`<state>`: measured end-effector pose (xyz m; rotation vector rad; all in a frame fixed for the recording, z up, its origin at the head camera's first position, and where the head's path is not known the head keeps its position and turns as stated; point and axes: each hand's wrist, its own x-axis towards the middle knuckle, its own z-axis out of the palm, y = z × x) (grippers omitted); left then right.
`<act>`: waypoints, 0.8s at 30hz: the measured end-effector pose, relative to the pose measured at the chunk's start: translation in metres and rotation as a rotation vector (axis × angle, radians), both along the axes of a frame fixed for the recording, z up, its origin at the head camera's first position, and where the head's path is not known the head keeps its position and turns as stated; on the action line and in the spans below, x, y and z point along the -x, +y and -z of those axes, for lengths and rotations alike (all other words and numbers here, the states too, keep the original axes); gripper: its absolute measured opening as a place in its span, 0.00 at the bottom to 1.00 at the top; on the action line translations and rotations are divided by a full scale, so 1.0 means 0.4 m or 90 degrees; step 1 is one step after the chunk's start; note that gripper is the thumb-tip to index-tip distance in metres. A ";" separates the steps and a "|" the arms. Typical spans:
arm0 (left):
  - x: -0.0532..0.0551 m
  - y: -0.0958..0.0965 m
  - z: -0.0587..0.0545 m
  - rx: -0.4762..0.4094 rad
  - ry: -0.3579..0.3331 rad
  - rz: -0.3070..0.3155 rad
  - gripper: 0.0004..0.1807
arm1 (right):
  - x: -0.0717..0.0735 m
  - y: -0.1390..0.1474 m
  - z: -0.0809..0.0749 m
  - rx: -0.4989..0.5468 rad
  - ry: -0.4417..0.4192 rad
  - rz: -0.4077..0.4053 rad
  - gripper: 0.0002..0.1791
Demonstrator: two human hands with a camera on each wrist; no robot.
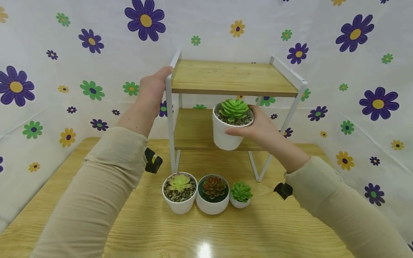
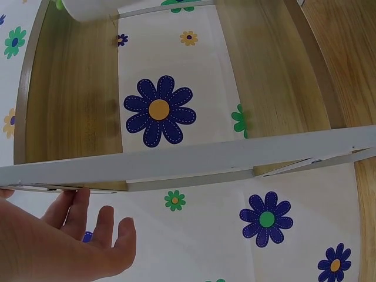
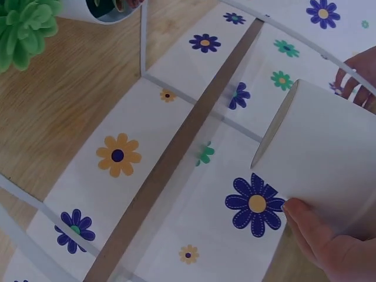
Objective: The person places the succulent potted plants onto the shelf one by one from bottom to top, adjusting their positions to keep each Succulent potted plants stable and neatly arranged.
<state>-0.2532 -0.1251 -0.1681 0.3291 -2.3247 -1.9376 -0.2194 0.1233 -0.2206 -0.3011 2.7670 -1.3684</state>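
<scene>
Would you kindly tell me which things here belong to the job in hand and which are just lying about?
Belonging to the job:
large potted green succulent, held in the right hand
two-tier shelf, touched by the left hand

Untouched, apparently just standing by:
potted pale succulent
potted reddish succulent
small potted green succulent

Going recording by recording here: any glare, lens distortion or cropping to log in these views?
Head: a bright glare spot on the table, bottom centre; left wrist: the shelf board has a bowed outer edge, suggesting lens distortion; right wrist: the white pot is cropped by the right border.
</scene>
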 end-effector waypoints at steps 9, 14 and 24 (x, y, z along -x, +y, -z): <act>-0.001 0.000 0.000 0.001 0.009 -0.005 0.34 | 0.077 -0.085 0.014 0.055 -0.024 -0.008 0.50; -0.003 -0.002 0.002 0.004 0.011 -0.008 0.33 | 0.099 -0.127 0.024 0.057 -0.034 -0.015 0.53; -0.004 -0.001 0.000 -0.003 0.012 -0.011 0.33 | 0.129 -0.173 0.040 0.051 -0.053 0.008 0.54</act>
